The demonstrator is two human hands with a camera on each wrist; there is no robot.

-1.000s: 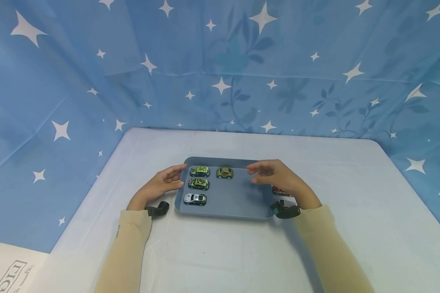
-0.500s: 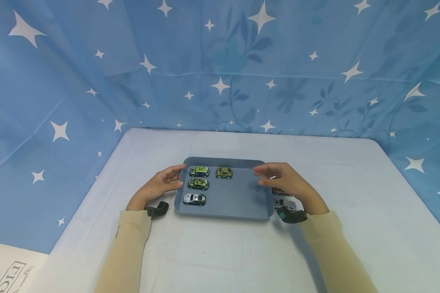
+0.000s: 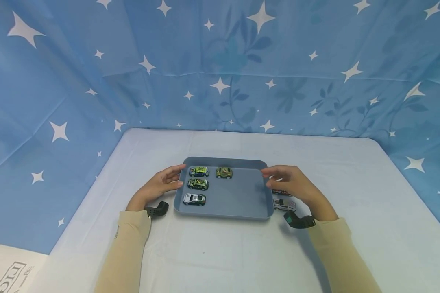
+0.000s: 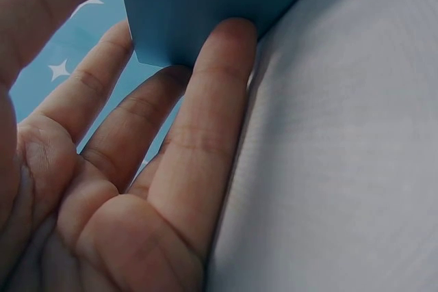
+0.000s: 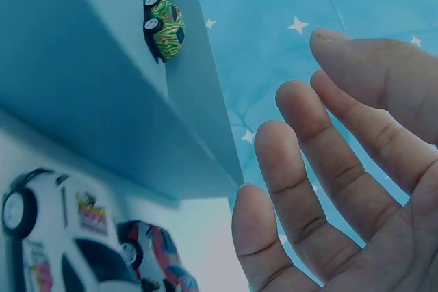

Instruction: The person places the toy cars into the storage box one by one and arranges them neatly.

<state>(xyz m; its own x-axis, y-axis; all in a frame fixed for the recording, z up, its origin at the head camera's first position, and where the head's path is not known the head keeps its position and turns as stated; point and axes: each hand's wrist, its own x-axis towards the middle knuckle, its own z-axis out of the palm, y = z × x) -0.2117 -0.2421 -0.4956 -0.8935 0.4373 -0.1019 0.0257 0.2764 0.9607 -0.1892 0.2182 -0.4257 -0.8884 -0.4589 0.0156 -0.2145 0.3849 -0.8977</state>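
Observation:
A grey-blue tray [image 3: 238,197] lies on the table. In it, three toy cars form a column on the left: a yellow-green and blue one [image 3: 199,171], a green patterned one [image 3: 198,184] and a silver one [image 3: 194,199]. A green-gold toy car [image 3: 224,173] stands to the right of the top one. My left hand [image 3: 160,184] touches the tray's left side with relaxed fingers, as the left wrist view confirms. Fingers spread and holding nothing, my right hand [image 3: 291,183] is over the tray's right edge.
Outside the tray's right side stand a silver-white toy car [image 3: 284,204] and a red one [image 3: 281,192], partly hidden by my right hand. A white cloth [image 3: 212,256] covers the table. Behind hangs a blue star-patterned curtain [image 3: 190,53]. A printed beige item [image 3: 11,264] lies at lower left.
My right hand has moved right, from above the tray's inside to its right edge, uncovering the silver-white car. The left hand and the cars in the tray stay put.

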